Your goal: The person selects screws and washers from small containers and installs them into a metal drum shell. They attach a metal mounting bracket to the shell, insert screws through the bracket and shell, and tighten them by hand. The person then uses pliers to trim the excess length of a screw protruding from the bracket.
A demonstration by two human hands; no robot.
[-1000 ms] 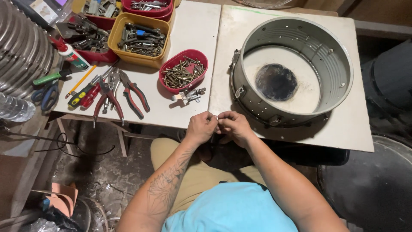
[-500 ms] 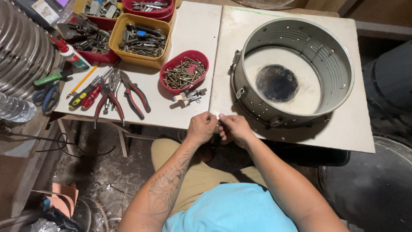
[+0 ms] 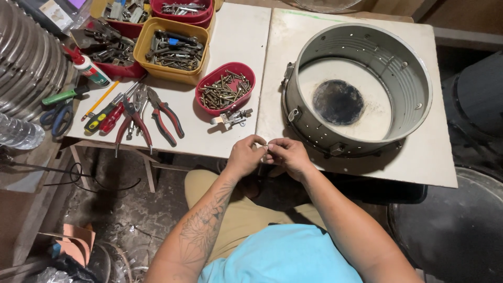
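Left hand (image 3: pixel 244 156) and right hand (image 3: pixel 288 155) pinch 1 small part (image 3: pixel 266 148).

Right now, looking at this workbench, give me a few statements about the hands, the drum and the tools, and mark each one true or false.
1. Both hands, left hand and right hand, meet at the table's near edge, pinching a small metal part. True.
2. The grey metal drum shell lies on the floor. False: it sits open side up on the white board.
3. The red oval tray holds screws. True.
4. The yellow bin is empty. False: it is full of metal tools and hardware.
5. The red-handled pliers are in the right hand. False: they lie on the table, left of the hands.
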